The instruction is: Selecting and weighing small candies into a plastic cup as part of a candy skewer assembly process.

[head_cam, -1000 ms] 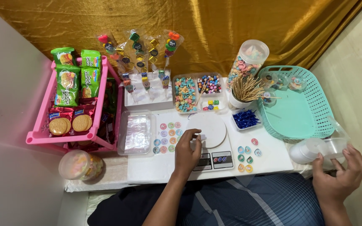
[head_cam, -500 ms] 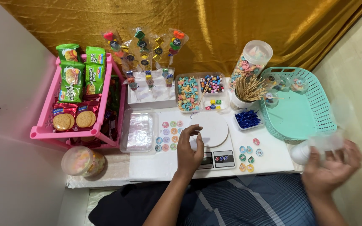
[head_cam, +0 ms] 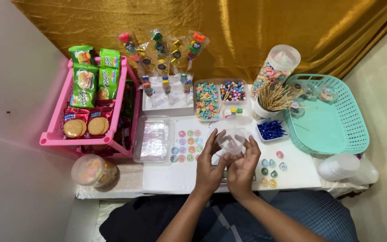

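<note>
The counter (head_cam: 175,177) is crowded: a pink rack (head_cam: 54,136) at the left edge, a teal basket (head_cam: 337,134) at the right, candy trays (head_cam: 220,98) behind. Bare room is only the white strip near the front edge, left of the hands. A small clear cup (head_cam: 232,140) sits above the counter's middle, between both hands. The left hand (head_cam: 209,163) curls its fingers (head_cam: 212,139) against the cup's left side; the right hand (head_cam: 242,166) has fingers (head_cam: 252,145) half-curled, grasping its right side. Round stickers (head_cam: 185,145) lie just left.
</note>
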